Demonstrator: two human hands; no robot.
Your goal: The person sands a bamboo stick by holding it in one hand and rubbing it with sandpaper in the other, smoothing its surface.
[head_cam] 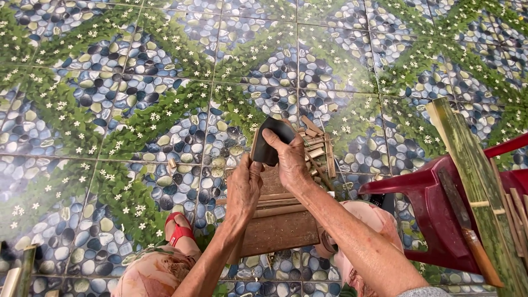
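My right hand [290,160] grips a dark, flat, rounded block [273,140] from above, holding it upright. My left hand [243,188] is just below and to the left, fingers curled against the lower edge of the same block. Under both hands lies a brown wooden board [278,231] across my lap, with a few thin bamboo strips [280,204] lying on it. Beyond the block, a small pile of short bamboo pieces [319,149] rests on the floor.
A red plastic stool [426,203] stands at right with a wooden-handled knife [467,234] on it. A long split green bamboo piece [473,181] leans over it. A red sandal [179,228] is on my left foot. The tiled floor [137,99] shows pebbles and leaves.
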